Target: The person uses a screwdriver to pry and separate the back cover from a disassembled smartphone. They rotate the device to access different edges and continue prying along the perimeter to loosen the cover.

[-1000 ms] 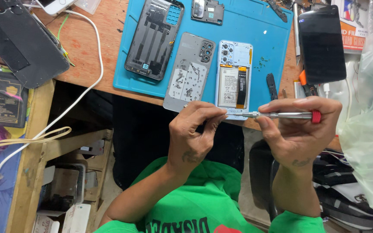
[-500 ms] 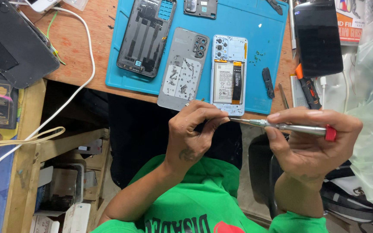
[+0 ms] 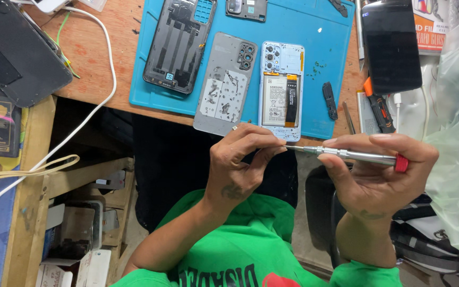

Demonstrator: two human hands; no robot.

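I hold the screwdriver [image 3: 354, 155] level in my right hand [image 3: 378, 178], fingers wrapped around the silver shaft near its red end cap, so the tip points left toward my other hand. My left hand [image 3: 240, 162] is pinched shut at that tip; thumb and fingertips meet there, as if fitting or holding something tiny, but I cannot tell whether anything sits between them. Both hands hang just off the near edge of the bench, over my lap, with the tool clear of the work. The blue mat [image 3: 325, 42] serves as the tray for the parts: on it lie the open phone [image 3: 281, 90] with its battery showing, the grey back cover [image 3: 223, 85] just beside it to the left, and a dark frame [image 3: 179, 45] further left, each flat and apart so nothing overlaps. A small black part [image 3: 329, 100] rests to the right of the phone, and green specks, perhaps screws, lie scattered near the mat's right side. Off the mat, a dark phone [image 3: 391, 50] lies face up, and a white cable [image 3: 102, 79] trails over the wood.
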